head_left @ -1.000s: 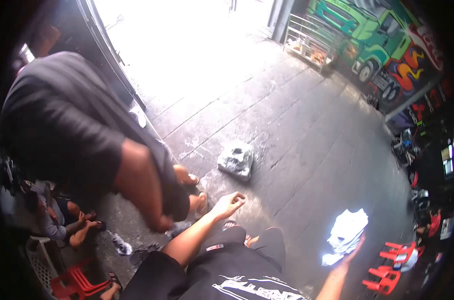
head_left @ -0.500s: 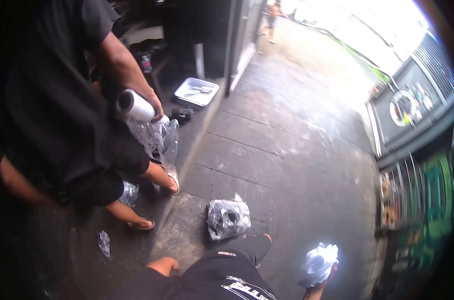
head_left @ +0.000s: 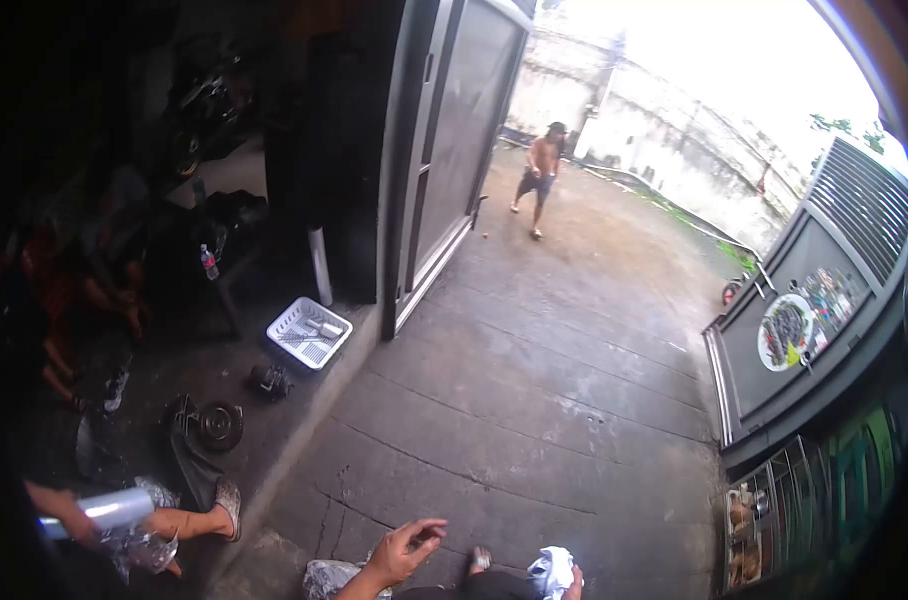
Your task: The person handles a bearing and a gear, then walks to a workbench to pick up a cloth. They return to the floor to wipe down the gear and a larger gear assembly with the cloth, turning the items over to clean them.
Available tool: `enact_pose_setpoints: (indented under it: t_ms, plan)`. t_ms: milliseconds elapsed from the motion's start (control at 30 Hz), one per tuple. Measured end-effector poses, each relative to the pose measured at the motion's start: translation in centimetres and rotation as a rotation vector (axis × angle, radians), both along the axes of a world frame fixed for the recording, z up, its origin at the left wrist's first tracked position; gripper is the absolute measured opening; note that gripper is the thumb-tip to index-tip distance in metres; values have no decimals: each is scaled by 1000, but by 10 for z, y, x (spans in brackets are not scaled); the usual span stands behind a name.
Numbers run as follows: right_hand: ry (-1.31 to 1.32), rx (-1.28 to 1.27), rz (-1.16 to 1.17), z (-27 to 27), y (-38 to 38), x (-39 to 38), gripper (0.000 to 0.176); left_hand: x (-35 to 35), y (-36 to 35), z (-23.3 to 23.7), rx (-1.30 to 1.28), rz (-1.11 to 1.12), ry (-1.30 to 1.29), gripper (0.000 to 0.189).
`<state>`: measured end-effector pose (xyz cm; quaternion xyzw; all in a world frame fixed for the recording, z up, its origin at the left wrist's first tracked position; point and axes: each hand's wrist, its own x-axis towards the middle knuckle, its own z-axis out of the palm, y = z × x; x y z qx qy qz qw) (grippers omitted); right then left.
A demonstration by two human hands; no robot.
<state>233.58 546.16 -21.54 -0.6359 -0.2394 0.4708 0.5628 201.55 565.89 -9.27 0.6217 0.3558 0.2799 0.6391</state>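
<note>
My left hand (head_left: pixel 406 553) is held out low in the middle of the view, fingers loosely bent and apart, with nothing in it. Beside and partly behind it, a plastic-wrapped bundle (head_left: pixel 326 577) lies on the ground. Only the edge of my right hand (head_left: pixel 576 584) shows at the bottom, closed on a crumpled white cloth (head_left: pixel 551 571). At the lower left, another person's hand (head_left: pixel 74 515) grips a roll of clear plastic wrap (head_left: pixel 116 509), its loose film hanging down.
A white basket (head_left: pixel 310 333) with metal parts stands on the raised ledge, near a small wheel (head_left: pixel 219 426) and dark parts. Someone walks (head_left: pixel 542 175) in the yard beyond the gate (head_left: pixel 454 150). A metal rack (head_left: pixel 774 510) stands at right.
My view has tipped up toward the yard. My left hand has come up in front of the wrapped bundle. The white cloth stays in my right hand. The person in the yard appears closer.
</note>
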Motion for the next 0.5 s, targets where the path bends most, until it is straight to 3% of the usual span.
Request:
enact_pose_setpoints:
  t_ms: [67, 100, 167, 200, 233, 267, 300, 333, 367, 433, 500]
  plan:
    - [159, 75, -17, 29, 70, 19, 40, 23, 47, 34, -23, 31, -210, 33]
    - [492, -38, -101, -3, 86, 50, 66, 26, 61, 34, -56, 76, -334, 32]
    - [356, -109, 29, -24, 179, 79, 66, 37, 91, -23, -93, 220, -400, 30]
    - [201, -121, 128, -22, 233, 84, 68, 40, 121, -72, -126, 291, -212, 35]
    - [216, -78, 313, -44, 283, 107, 64, 36, 145, -116, -183, 330, -20, 40]
    - [256, 20, 467, -60, 333, 110, 61, 36, 148, -142, -92, 474, 71, 50]
    - [163, -37, 575, -48, 362, 101, 58, 58, 138, -164, -20, 573, 177, 60]
    - [56, -60, 666, -17, 403, 79, 56, 73, 137, -170, 76, 648, 275, 70]
    - [128, -46, 695, -5, 424, 35, 49, 69, 138, -168, 110, 629, 273, 84]
    - [39, -139, 810, -21, 467, 0, 49, 71, 153, -120, 215, 624, 378, 109]
    - [-107, -291, 1027, -12, 498, -68, 50, 54, 188, -94, 270, 767, 331, 109]
